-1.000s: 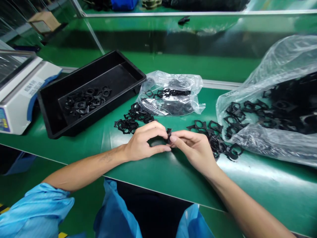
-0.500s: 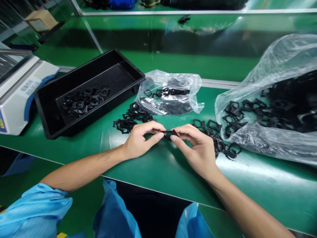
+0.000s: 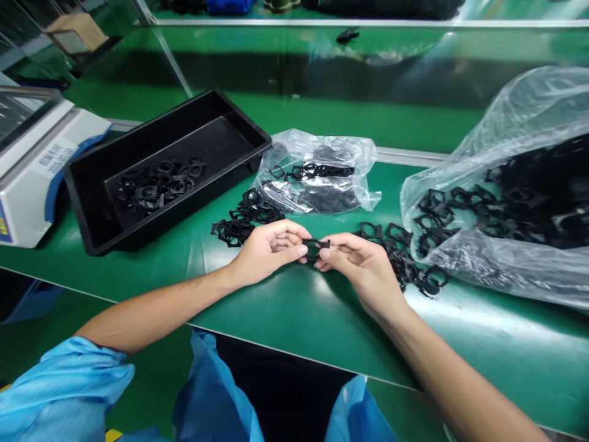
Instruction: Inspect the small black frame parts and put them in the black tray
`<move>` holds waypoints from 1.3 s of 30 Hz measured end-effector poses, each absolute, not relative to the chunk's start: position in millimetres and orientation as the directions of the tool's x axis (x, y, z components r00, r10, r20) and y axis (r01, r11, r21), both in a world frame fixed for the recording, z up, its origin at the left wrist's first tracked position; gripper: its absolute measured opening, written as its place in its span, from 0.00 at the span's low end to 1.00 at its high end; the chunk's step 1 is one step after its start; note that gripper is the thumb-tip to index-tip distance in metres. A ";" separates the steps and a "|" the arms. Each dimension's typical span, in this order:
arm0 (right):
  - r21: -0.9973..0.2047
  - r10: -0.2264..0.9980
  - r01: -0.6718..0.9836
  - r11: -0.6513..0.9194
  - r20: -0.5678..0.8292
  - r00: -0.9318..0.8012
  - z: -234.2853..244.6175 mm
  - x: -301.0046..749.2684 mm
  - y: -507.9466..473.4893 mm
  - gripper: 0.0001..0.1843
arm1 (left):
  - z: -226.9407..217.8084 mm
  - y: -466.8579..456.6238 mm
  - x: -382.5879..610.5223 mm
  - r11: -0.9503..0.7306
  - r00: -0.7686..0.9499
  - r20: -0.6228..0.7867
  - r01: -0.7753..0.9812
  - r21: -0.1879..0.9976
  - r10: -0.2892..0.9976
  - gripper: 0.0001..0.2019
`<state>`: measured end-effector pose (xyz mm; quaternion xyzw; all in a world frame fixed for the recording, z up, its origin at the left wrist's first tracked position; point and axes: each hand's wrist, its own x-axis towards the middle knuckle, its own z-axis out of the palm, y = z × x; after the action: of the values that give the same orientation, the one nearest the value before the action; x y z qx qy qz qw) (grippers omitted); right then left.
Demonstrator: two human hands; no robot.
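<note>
Over the bench (image 3: 276, 319), blk ring part (image 3: 317, 241) is held btwn L hand (image 3: 271, 248) & R hand (image 3: 363, 265), each pinching one end. Long axis looks approx crosswise, hand to hand; part lies R of L hand, L of R hand, neither nearer.

Device label: On the white-and-blue device (image 3: 28, 191) at your far left, you see a white label (image 3: 56, 157) with dark print in two lines, sloping upward to the right.
Label, upper line: You see Chinese characters; they are too blurred for you to read with certainty.
Label, lower line: You see a row of digits that appears to begin with 2025; you cannot confirm the remaining digits.
Device sticker: At the left picture edge, you see a blue-and-yellow sticker (image 3: 4, 229) on the same device, cut off; its marks are illegible to you.
</note>
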<state>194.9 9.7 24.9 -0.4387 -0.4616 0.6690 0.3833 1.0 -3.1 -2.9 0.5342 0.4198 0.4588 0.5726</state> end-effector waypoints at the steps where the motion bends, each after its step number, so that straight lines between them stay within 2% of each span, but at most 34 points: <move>1: -0.955 0.919 -0.106 -0.278 -0.233 -0.317 24.4 194.9 9.8 0.19 | -2.6 -2.7 1.0 0.035 0.233 -0.014 -0.086 0.996 0.972 0.17; 4: -0.960 0.922 -0.103 -0.261 -0.216 -0.320 22.5 195.3 9.6 0.17 | -0.9 -2.4 1.7 0.070 0.239 -0.047 -0.090 0.993 0.970 0.18; 9: -0.976 0.940 -0.084 -0.200 -0.167 -0.298 17.4 195.7 7.8 0.13 | 1.9 -4.2 5.6 0.035 0.216 -0.021 -0.061 0.997 0.976 0.15; 16: -0.980 0.936 -0.067 -0.187 -0.157 -0.316 -0.8 196.9 3.3 0.14 | -7.2 -12.1 12.7 0.052 0.123 -0.063 0.093 0.994 0.990 0.13; 20: -0.997 0.965 0.016 -0.069 -0.071 -0.252 -9.8 198.2 0.4 0.09 | -15.6 -14.2 13.4 0.064 0.118 -0.079 0.125 0.990 0.990 0.18; 25: -0.997 0.947 0.034 -0.067 -0.075 -0.313 -15.4 194.7 -6.4 0.09 | -19.3 -18.9 14.4 0.103 0.003 -0.105 0.163 0.981 0.994 0.27; 28: -0.985 0.955 0.165 0.040 -0.011 -0.296 -15.0 194.5 -8.2 0.06 | -20.1 -20.5 16.7 0.145 -0.048 -0.139 0.175 0.974 0.989 0.30; 33: -0.861 0.932 0.440 0.256 0.099 -0.349 -10.1 196.5 -11.8 0.11 | -19.4 -31.9 18.1 0.219 -0.183 -0.184 0.195 0.956 0.966 0.32; 36: -0.818 0.903 0.473 0.326 0.120 -0.413 -10.9 194.4 -18.9 0.14 | -18.6 -49.9 16.0 0.230 -0.238 -0.176 0.222 0.948 0.955 0.32; 39: -0.807 0.868 0.435 0.400 0.181 -0.463 -14.8 186.9 -28.5 0.13 | -15.6 -70.2 10.0 0.227 -0.249 -0.158 0.279 0.933 0.956 0.32</move>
<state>186.9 -28.5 -14.8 -0.4181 -0.7787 0.3537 0.3060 10.0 -70.2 -15.6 0.4601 0.6706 0.4182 0.4048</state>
